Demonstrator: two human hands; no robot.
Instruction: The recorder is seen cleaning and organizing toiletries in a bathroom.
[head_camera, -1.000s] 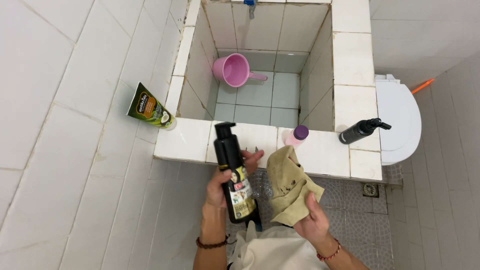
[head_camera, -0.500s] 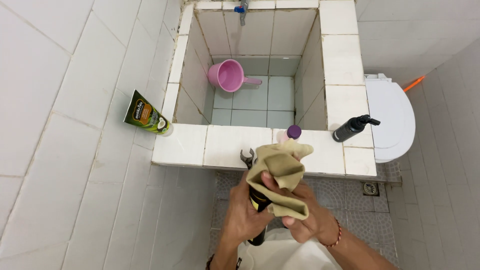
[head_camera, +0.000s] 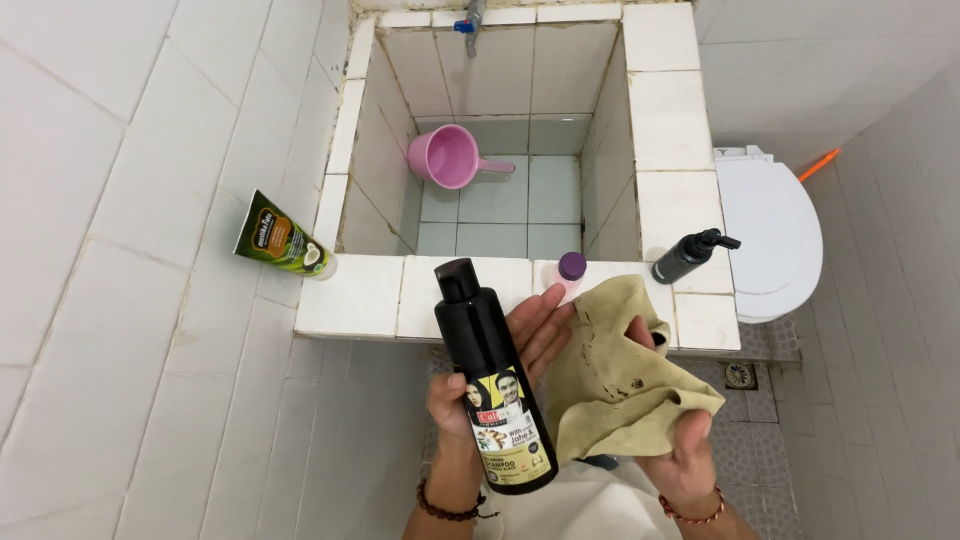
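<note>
A tall black bottle (head_camera: 490, 375) with a black cap and a yellow and white label stands upright in my left hand (head_camera: 520, 350), whose fingers wrap behind it. To its right my right hand (head_camera: 685, 450) holds a crumpled olive-tan cloth (head_camera: 615, 375), which drapes over the fingers and touches the left hand's fingertips. Both hands hover just below the front rim of a white tiled water basin (head_camera: 370, 295).
A pink scoop (head_camera: 450, 157) lies inside the basin. On the rim sit a green tube (head_camera: 280, 237), a small purple-capped bottle (head_camera: 570, 270) and a dark pump bottle (head_camera: 690, 255). A white toilet (head_camera: 770, 235) stands at right, a floor drain (head_camera: 740, 375) below it.
The cloth was wrapped over the bottle half a second ago; now it has come off to the right and the bottle stands exposed and upright in my left hand.
</note>
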